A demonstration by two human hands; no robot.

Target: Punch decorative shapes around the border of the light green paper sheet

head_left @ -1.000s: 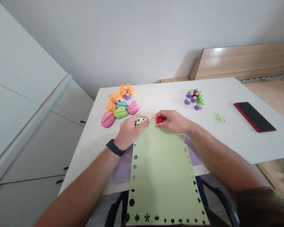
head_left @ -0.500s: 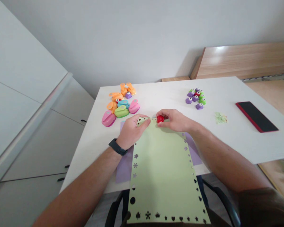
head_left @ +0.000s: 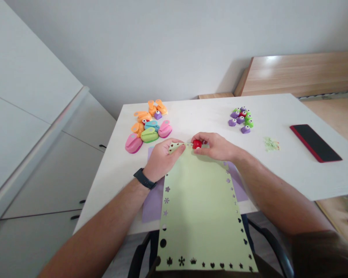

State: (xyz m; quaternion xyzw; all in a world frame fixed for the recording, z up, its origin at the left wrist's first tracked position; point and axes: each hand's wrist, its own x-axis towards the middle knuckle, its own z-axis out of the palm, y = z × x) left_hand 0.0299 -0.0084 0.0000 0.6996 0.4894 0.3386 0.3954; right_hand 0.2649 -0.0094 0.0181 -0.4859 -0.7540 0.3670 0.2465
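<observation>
Gripping red punch [head_left: 196, 144] (RH [head_left: 214, 146]), grn paper [head_left: 203, 208] (LH [head_left: 161, 159]).

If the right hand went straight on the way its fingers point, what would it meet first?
Most likely the left hand, which grips the pale green paper beside the red craft punch; depth is unclear.

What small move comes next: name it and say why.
Probably squeeze the red punch with the right hand: it sits at the far edge of the green sheet, while the left hand pinches that edge alongside.
</observation>
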